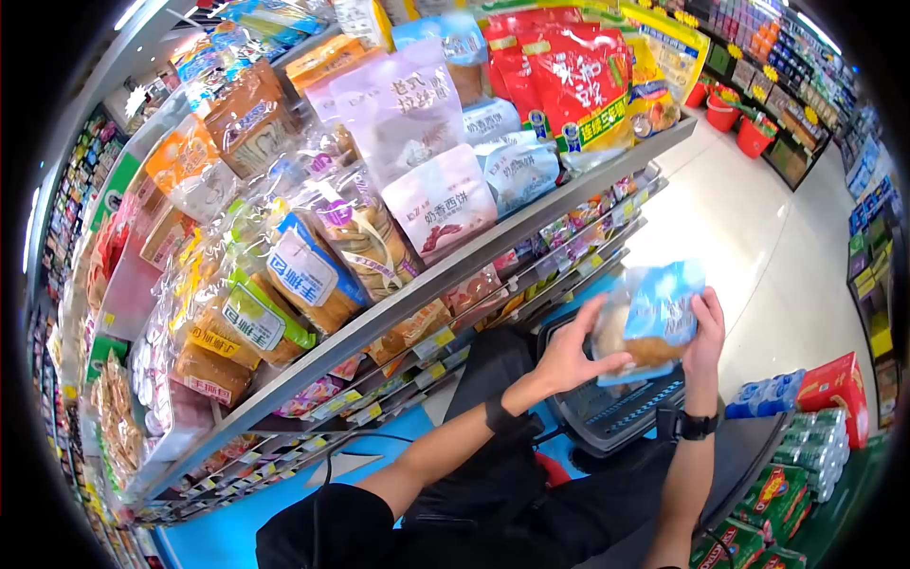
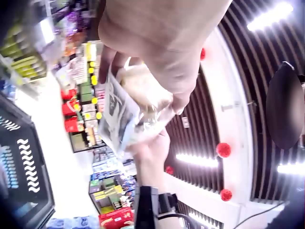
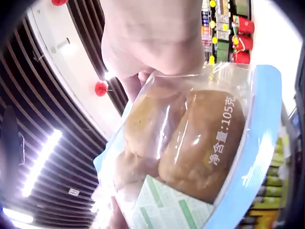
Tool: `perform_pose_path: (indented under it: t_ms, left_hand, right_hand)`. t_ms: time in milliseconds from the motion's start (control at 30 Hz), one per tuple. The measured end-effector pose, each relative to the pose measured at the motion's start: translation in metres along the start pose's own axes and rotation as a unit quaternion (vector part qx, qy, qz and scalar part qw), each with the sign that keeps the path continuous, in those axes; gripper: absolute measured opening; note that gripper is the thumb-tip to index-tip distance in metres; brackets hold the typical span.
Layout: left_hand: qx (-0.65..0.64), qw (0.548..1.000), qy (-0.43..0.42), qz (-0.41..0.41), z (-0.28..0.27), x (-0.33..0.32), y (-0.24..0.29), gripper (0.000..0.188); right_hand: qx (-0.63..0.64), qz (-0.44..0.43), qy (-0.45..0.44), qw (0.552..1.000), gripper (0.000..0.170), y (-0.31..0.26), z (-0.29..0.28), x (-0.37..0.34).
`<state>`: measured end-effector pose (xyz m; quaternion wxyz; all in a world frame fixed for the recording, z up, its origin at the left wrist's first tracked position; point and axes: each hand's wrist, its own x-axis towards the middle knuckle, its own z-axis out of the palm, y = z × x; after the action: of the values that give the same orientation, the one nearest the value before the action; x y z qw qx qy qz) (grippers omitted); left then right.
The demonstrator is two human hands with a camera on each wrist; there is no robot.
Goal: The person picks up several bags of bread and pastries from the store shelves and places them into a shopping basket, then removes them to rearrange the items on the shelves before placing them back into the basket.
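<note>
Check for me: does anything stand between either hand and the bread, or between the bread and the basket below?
Nothing visible does. The left hand and right hand both hold the bread, and no object shows between it and the basket, though the bread hides part of the basket in the head view.

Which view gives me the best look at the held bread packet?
The right wrist view: the bread packet looms large there, its brown buns and printed weight clear. The head view shows it small and blurred between the left hand and right hand; in the left wrist view, the left hand hides part of it.
</note>
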<state>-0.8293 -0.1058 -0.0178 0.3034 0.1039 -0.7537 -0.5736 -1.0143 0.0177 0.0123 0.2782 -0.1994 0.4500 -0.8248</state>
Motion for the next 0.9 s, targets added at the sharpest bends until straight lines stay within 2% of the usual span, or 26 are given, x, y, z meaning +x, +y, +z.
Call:
perform_pose_path:
  t_ms: [33,100,167,233,267,300,333,367,400,467,567,600,700,733,767,900]
  left_hand:
    - [0.063,0.997,0.034,0.021,-0.009,0.006,0.026,0.095]
    - [0.074,0.995,0.052,0.05,-0.027,0.029,0.068,0.1]
    - [0.1,0.987,0.101,0.067,-0.052,0.054,0.097,0.094]
    - [0.058,0.978,0.162,0.114,-0.082,0.093,0.108,0.088]
    - [0.022,0.972,0.184,0.144,-0.098,0.111,0.121,0.079]
    - [-0.015,0.965,0.213,0.152,-0.115,0.131,0.131,0.077]
    - [0.034,0.939,0.263,0.22,-0.134,0.158,0.126,0.073]
    - [0.022,0.944,0.289,0.156,-0.155,0.182,0.124,0.07]
    - [-0.031,0.949,0.297,0.096,-0.169,0.19,0.139,0.087]
    - [-0.038,0.944,0.32,0.069,-0.206,0.226,0.12,0.087]
    - [0.153,0.896,0.417,0.025,-0.233,0.234,0.107,0.087]
    - [0.196,0.857,0.466,0.096,-0.233,0.233,0.102,0.086]
    - [0.247,0.854,0.438,0.133,-0.236,0.231,0.094,0.084]
    - [0.238,0.872,0.414,0.107,-0.231,0.229,0.092,0.081]
    - [0.255,0.876,0.392,0.116,-0.224,0.235,0.085,0.079]
    - [0.472,0.788,0.359,0.163,-0.232,0.261,0.038,0.08]
  right_hand:
    - [0.021,-0.034,-0.009,0.999,0.005,-0.007,0.015,0.012]
    - [0.029,-0.1,-0.053,0.993,0.011,-0.02,0.052,0.035]
    - [-0.004,-0.187,-0.03,0.982,0.023,-0.038,0.094,0.055]
    - [-0.132,-0.267,-0.023,0.954,0.033,-0.066,0.137,0.063]
    - [-0.164,-0.26,-0.015,0.951,0.039,-0.072,0.15,0.066]
    - [-0.169,-0.268,-0.007,0.948,0.036,-0.077,0.165,0.064]
    - [-0.192,-0.25,-0.033,0.948,0.033,-0.078,0.173,0.065]
    - [-0.216,-0.232,-0.058,0.947,0.029,-0.078,0.179,0.067]
    - [-0.218,-0.223,-0.087,0.946,0.024,-0.072,0.182,0.073]
    - [-0.226,-0.169,-0.122,0.952,0.022,-0.061,0.188,0.083]
    - [-0.208,-0.062,-0.188,0.958,0.019,-0.048,0.2,0.096]
    - [-0.195,-0.021,-0.21,0.958,0.019,-0.042,0.206,0.1]
    - [-0.22,0.021,-0.246,0.944,0.018,-0.021,0.222,0.114]
    - [-0.235,0.012,-0.247,0.94,0.019,-0.009,0.228,0.121]
    - [-0.26,-0.03,-0.265,0.928,0.02,0.005,0.239,0.128]
    - [-0.254,-0.026,-0.257,0.932,0.02,0.022,0.252,0.139]
